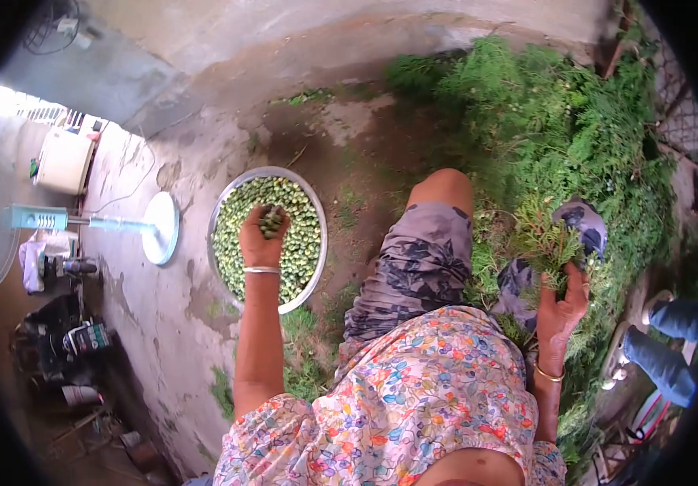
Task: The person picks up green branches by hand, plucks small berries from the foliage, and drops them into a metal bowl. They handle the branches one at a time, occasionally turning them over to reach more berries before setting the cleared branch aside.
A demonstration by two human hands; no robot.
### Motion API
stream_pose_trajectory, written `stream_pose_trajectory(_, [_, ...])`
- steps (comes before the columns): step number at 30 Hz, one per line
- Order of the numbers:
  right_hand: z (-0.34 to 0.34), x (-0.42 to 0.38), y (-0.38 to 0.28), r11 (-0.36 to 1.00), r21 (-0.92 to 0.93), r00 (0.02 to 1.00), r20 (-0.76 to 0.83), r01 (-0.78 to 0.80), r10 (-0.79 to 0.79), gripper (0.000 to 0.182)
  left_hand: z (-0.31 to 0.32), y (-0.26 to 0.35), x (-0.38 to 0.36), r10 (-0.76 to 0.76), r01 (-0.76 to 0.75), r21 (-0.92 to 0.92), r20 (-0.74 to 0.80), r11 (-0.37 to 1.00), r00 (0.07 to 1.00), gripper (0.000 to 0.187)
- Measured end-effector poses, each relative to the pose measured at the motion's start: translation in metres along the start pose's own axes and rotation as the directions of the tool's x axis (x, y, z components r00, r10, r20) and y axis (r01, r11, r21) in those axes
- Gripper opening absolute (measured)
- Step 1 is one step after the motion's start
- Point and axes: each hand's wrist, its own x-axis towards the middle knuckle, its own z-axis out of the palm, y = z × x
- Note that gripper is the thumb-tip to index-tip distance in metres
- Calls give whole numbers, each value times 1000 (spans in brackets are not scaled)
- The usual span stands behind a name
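Observation:
My left hand is over a wide, round metal basin full of small green seed cones. Its fingers are curled around a clump of green cones. My right hand, at the other side of my lap, pinches a leafy green sprig between thumb and fingers. The sprig stands upright in front of my knee. Part of its stem is hidden by my fingers.
A large heap of cut green branches lies along the wall and my right side. A standing fan is left of the basin. Another person's legs in blue jeans show at the right edge. A white box stands far left.

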Motion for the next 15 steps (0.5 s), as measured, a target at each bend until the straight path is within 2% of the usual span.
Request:
stream_pose_trajectory(1, [-1, 2, -5, 1000, 3, 1000, -1, -13, 13, 34, -29, 18, 15, 146, -144, 265, 12, 953, 989, 18])
stream_pose_trajectory(2, [-1, 3, -8, 1000, 3, 1000, -5, -28, 28, 34, -54, 28, 27, 276, -269, 509, 64, 818, 959, 23])
stream_pose_trajectory(3, [-1, 2, -7, 999, -1, 999, -5, -32, 32, 33, -24, 45, -3, 266, -156, 489, -165, 858, 950, 26])
stream_pose_trajectory(5, [-1, 1, -5, 1000, -6, 1000, -1, -22, 22, 33, -99, 57, 54, 496, -466, 584, 123, 665, 860, 30])
stream_pose_trajectory(6, [0, 1, -4, 1000, -14, 1000, -1, -11, 11, 34, -76, 68, 30, 401, -355, 457, -6, 816, 916, 32])
stream_pose_trajectory(7, [0, 2, -5, 1000, -16, 1000, -1, -13, 13, 34, -91, 70, 37, 400, -353, 458, -5, 816, 917, 32])
stream_pose_trajectory(8, [0, 2, -5, 1000, -8, 1000, 2, -23, 23, 34, -121, 76, 52, 584, -503, 713, 161, 489, 796, 35])
stream_pose_trajectory(10, [-1, 1, -5, 999, -3, 999, 5, -34, 34, 34, -168, 82, 75, 660, -557, 828, 381, 68, 647, 38])
stream_pose_trajectory(11, [-1, 1, -6, 999, 11, 999, 9, -45, 45, 33, -184, 82, 84, 713, -516, 806, 179, 289, 678, 36])
stream_pose_trajectory(14, [-1, 1, -6, 997, 43, 998, 6, -64, 64, 32, -213, 93, 88, 731, -499, 713, -27, 492, 682, 31])
stream_pose_trajectory(15, [-1, 0, -6, 996, 59, 997, 2, -73, 73, 32, -213, 100, 76, 713, -264, 949, 305, -173, 631, 26])
